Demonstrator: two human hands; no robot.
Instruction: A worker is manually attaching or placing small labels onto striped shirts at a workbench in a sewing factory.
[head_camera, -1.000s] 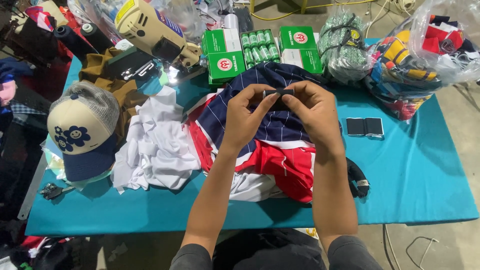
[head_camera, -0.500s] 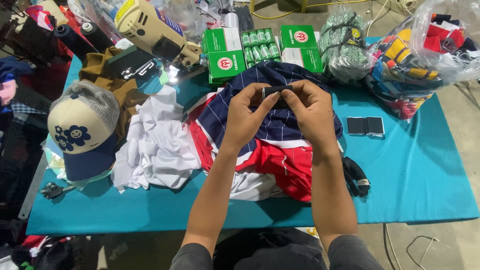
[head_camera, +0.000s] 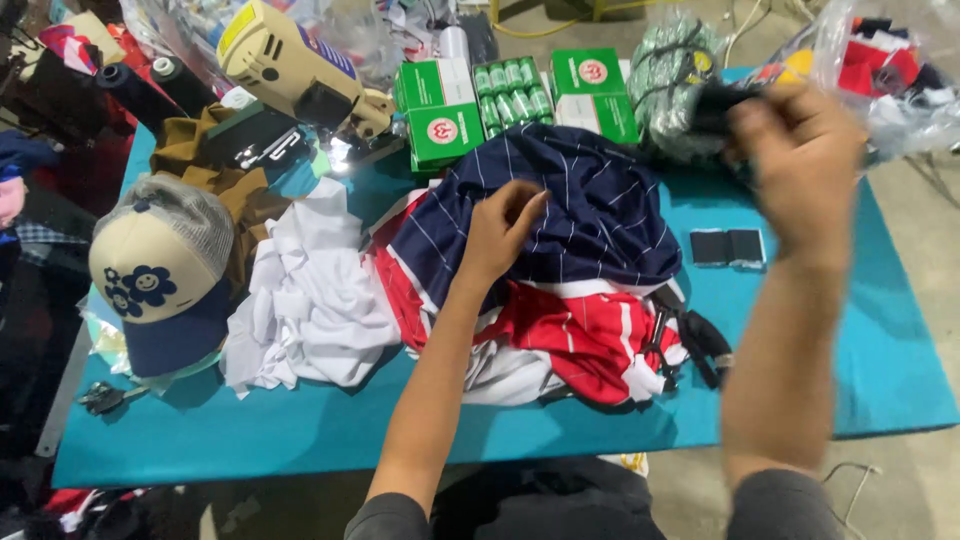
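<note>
My right hand (head_camera: 800, 150) is raised at the upper right, blurred by motion, with its fingers closed on a small black piece (head_camera: 715, 105). My left hand (head_camera: 500, 230) hangs with loosely curled fingers on a navy striped garment (head_camera: 600, 200) and holds nothing that I can see. The navy garment lies over a red striped cloth (head_camera: 570, 335) in the middle of the teal table (head_camera: 880, 360). Two small black rectangles (head_camera: 727, 247) lie on the table just below my right hand.
White cloth (head_camera: 310, 290) and a cream and navy cap (head_camera: 150, 280) lie at the left. Green boxes (head_camera: 440, 110), a tan machine (head_camera: 290, 65), a green netted bundle (head_camera: 670, 70) and a plastic bag of clothes (head_camera: 890, 70) line the back. A black tool (head_camera: 695, 340) lies beside the red cloth.
Both hands were together over the garments, holding the small black piece. Now they are apart: the right hand has swung up and right with it, and the left has dropped to the navy garment.
</note>
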